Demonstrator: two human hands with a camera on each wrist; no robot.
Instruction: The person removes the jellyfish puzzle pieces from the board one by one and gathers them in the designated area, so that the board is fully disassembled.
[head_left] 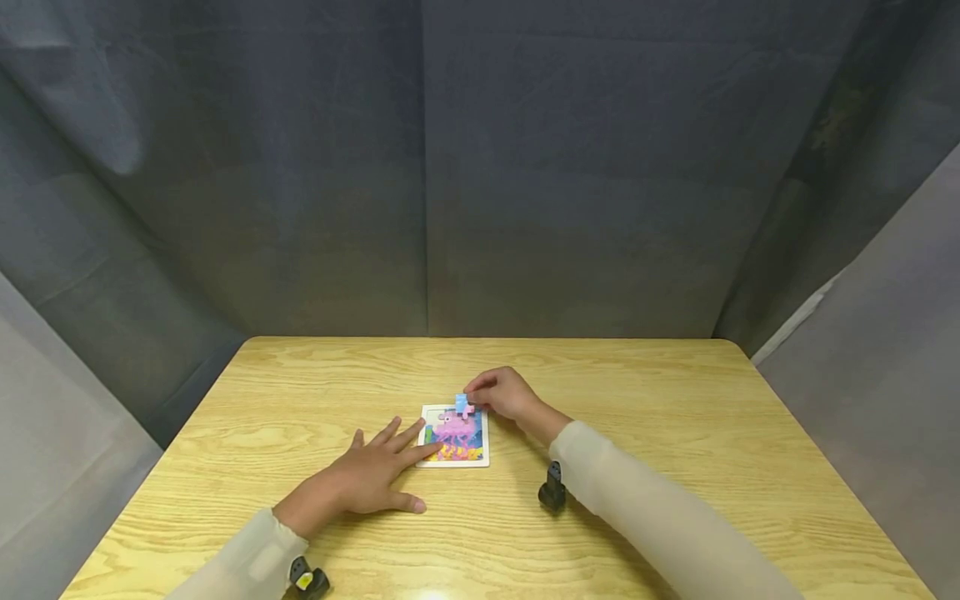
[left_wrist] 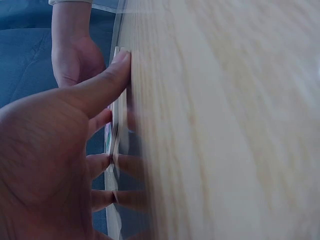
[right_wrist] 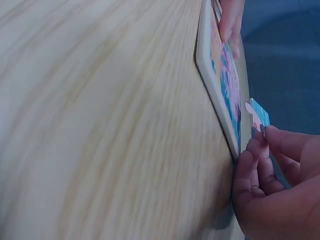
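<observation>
A square jigsaw puzzle in a white frame [head_left: 485, 457] lies on the table, its picture a pink sea creature over yellow and blue. Between thumb and fingertips, my right hand [head_left: 504, 393] pinches a blue and pink puzzle piece [head_left: 462, 404] above the puzzle's upper right part. In the right wrist view the piece [right_wrist: 260, 114] stands tilted over the frame's edge. My left hand [head_left: 375, 471] is spread flat at the puzzle's left side, a fingertip overlapping the picture and the thumb on the table below. A pale gap shows at the picture's upper left.
The wooden table [head_left: 637, 400] reaches out on both sides of the puzzle. Behind it hangs a dark grey curtain [head_left: 570, 183], with lighter cloth panels at left and right. A small black device [head_left: 552, 487] sits on the right wrist, another [head_left: 307, 577] on the left.
</observation>
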